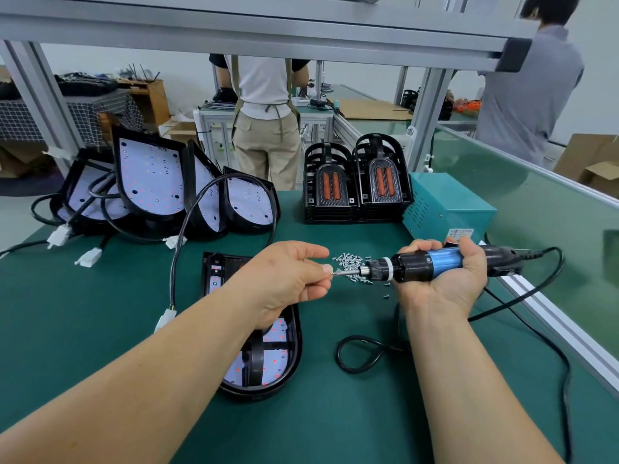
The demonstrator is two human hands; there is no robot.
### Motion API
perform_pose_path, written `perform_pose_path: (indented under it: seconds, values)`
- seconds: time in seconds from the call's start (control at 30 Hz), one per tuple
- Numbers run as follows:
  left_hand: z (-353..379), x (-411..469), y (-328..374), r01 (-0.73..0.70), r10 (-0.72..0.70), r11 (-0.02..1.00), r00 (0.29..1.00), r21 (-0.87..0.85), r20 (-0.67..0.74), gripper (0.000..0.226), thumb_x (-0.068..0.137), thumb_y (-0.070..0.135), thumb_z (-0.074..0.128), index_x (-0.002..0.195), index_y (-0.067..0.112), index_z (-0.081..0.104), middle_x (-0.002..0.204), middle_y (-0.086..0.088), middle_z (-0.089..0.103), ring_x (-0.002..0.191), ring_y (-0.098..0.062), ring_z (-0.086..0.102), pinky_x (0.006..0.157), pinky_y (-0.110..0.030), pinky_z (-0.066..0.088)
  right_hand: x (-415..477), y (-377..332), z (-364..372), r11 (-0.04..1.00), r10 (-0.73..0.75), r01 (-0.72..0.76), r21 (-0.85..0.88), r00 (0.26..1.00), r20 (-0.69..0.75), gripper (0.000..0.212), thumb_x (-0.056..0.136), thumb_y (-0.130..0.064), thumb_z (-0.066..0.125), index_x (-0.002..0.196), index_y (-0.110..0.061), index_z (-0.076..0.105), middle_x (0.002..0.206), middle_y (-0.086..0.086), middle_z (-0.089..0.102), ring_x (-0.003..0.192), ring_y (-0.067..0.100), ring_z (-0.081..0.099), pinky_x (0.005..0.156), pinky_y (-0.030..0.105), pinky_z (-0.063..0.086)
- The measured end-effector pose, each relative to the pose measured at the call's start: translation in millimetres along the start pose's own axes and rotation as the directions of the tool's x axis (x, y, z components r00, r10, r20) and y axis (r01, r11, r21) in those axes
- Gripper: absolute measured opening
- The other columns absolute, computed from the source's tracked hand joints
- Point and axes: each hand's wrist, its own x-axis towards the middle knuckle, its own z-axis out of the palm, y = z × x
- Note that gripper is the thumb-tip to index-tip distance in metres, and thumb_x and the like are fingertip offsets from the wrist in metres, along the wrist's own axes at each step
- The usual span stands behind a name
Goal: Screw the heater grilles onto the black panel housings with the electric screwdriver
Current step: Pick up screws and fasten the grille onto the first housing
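My right hand (445, 279) grips the blue and black electric screwdriver (425, 264) sideways, its bit pointing left. My left hand (284, 279) pinches a small screw (336, 272) against the bit's tip. Below them a pile of loose silver screws (350, 261) lies on the green mat. A black panel housing (268, 363) with a white board inside lies flat under my left forearm, a black grille piece resting on it. Two stacks of heater grilles (355, 185) stand at the back centre.
Several more black housings (160, 189) with cables and white connectors lean at the back left. A teal power box (449, 205) sits at the right, its black cord (361, 354) looping over the mat. Two people stand beyond the bench. An aluminium rail (552, 319) borders the right.
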Motion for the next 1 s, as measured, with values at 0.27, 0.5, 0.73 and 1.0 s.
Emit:
perform_pose_path:
  seconds: [0.27,0.5,0.73,1.0]
  values:
    - [-1,3,4,0.070,-0.069,0.995,0.997,0.074,-0.018,0.016,0.093,0.000,0.063,0.102,0.013,0.062,0.066,-0.004,0.066,0.051,-0.004,0.063,0.050,-0.014,0.051,-1,0,0,0.996,-0.016,0.016,-0.091,1.000,0.004,0.012,0.085,-0.023,0.062,0.078,-0.017,0.053,0.061,0.000,0.053,0.047,0.015,0.054,0.052,0.021,0.048]
    - [1,5,1,0.098,-0.097,0.995,0.995,0.024,-0.034,0.018,0.093,-0.003,0.062,0.108,0.006,0.062,0.059,-0.002,0.067,0.048,-0.005,0.063,0.048,-0.015,0.051,-4,1,2,0.995,-0.030,0.032,-0.092,0.999,0.021,0.013,0.088,-0.022,0.061,0.078,-0.017,0.053,0.061,0.001,0.054,0.046,0.016,0.054,0.050,0.021,0.048]
    - [-12,-5,14,0.006,0.031,0.933,0.995,0.361,-0.098,0.052,0.101,0.030,0.053,0.149,0.021,0.039,0.093,-0.004,0.069,0.079,-0.017,0.070,0.067,-0.022,0.057,-5,2,2,0.992,-0.036,0.035,-0.117,0.999,-0.004,0.012,0.086,-0.022,0.062,0.080,-0.017,0.053,0.063,0.001,0.054,0.048,0.016,0.054,0.053,0.022,0.048]
    - [-68,-81,-10,0.059,0.142,0.521,0.978,0.851,-0.154,0.118,0.039,0.091,0.051,0.147,0.060,0.013,0.165,0.000,0.008,0.152,-0.018,0.004,0.122,-0.041,0.016,-15,15,5,0.977,0.022,-0.001,-0.213,0.995,0.098,0.012,0.086,-0.022,0.062,0.081,-0.017,0.052,0.063,0.000,0.052,0.050,0.016,0.053,0.055,0.023,0.047]
